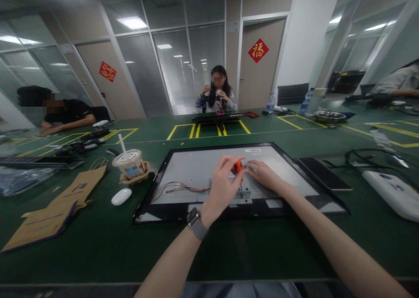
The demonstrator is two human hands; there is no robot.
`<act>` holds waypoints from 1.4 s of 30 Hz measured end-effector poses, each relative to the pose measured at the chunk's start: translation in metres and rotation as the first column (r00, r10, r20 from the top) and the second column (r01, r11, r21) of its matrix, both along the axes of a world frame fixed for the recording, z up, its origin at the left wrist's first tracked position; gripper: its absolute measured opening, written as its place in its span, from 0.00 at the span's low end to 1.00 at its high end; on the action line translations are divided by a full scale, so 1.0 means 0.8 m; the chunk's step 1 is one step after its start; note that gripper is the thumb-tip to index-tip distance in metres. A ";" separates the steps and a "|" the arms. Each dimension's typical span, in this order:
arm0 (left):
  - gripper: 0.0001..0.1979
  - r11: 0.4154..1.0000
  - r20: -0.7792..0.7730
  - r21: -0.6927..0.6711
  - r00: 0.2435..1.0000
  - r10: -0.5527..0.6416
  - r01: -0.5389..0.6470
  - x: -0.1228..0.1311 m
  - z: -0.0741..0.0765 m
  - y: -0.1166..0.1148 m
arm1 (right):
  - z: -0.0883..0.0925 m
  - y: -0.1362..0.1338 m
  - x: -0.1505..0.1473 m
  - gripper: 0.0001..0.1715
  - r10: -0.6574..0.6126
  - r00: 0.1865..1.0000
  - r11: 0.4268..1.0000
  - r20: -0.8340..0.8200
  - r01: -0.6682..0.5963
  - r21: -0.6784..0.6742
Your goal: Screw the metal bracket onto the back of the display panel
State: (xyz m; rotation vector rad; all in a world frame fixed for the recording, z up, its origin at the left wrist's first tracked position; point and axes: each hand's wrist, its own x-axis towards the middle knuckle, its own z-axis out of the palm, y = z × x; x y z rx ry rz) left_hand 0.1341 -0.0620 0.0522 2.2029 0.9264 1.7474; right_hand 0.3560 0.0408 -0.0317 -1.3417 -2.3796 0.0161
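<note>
A flat display panel (190, 162) with a grey metal back and black frame lies on the green table. My left hand (223, 182), with a watch on the wrist, is closed around the orange handle of a screwdriver (237, 168). The screwdriver stands roughly upright, its shaft pointing down at a small metal bracket (245, 196) near the panel's front edge. Whether the tip sits in a screw is too small to tell. My right hand (264, 174) rests on the panel, fingers stretched toward the screwdriver. Thin coloured wires (183, 187) run left from the bracket.
Left of the panel are a lidded drink cup (130, 162), a white oval case (121, 196) and a brown paper bag (62, 206). A black phone (324, 174), cables and a white device (393, 195) lie on the right. People sit across the table and at both sides.
</note>
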 end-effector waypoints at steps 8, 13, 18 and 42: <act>0.13 0.998 -0.047 0.044 0.998 0.046 -0.044 -0.002 0.003 -0.001 | 0.000 0.000 -0.001 0.20 -0.002 1.000 1.000 0.002 0.002 0.004; 0.19 0.994 0.019 -0.051 0.995 -0.095 0.096 0.001 0.006 -0.003 | -0.001 -0.001 -0.001 0.20 -0.014 1.000 1.000 -0.008 0.014 0.008; 0.10 0.995 0.079 -0.051 0.994 -0.076 0.081 0.000 0.009 -0.003 | 0.000 -0.003 -0.001 0.21 -0.016 1.000 1.000 -0.022 0.016 -0.014; 0.08 0.981 0.134 -0.103 0.980 -0.150 0.164 0.000 0.009 -0.003 | -0.006 0.003 0.001 0.19 0.012 0.999 0.999 -0.037 -0.011 0.032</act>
